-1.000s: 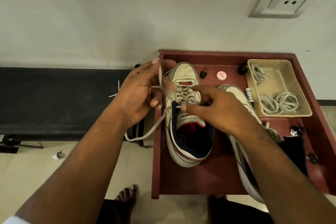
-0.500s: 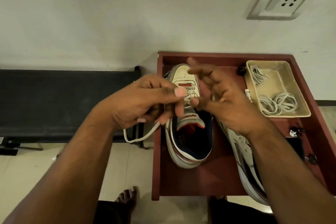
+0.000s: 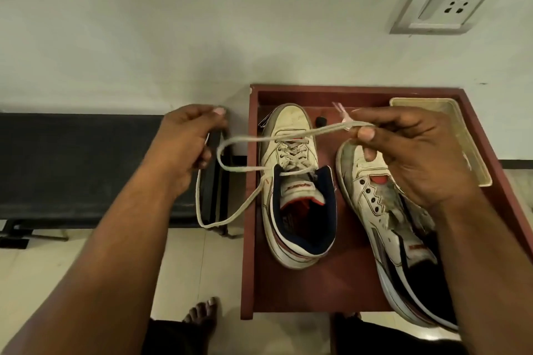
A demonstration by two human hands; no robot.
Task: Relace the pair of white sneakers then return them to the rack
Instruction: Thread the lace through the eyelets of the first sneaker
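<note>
Right hand (image 3: 409, 153) pinches one lace end (image 3: 349, 124) between thumb and fingers, above the toe of the unlaced sneaker (image 3: 386, 210). Left hand (image 3: 184, 141) is curled round the other run of the same lace (image 3: 230, 158), off the tray's left edge. Between the hands the lace crosses itself in a loose loop over the laced sneaker (image 3: 294, 176); a second slack loop hangs down past the left wrist and runs back to the top eyelets.

Laced sneaker: upright, toe toward the wall, left half of the red wooden tray (image 3: 302, 291). Red lettering on the tongue, too blurred to read. Insole print also unreadable.

Unlaced sneaker: just beside it on the right, tilted onto its side, empty eyelets showing, heel overhanging the tray's near edge. Small red mark on its side, illegible.

Beige plastic bin (image 3: 461, 135) sits in the tray's far right corner, mostly behind the right hand. Small black object (image 3: 320, 120) near the laced toe. Wall socket (image 3: 444, 3) above. Black bench (image 3: 72, 167) at left.
</note>
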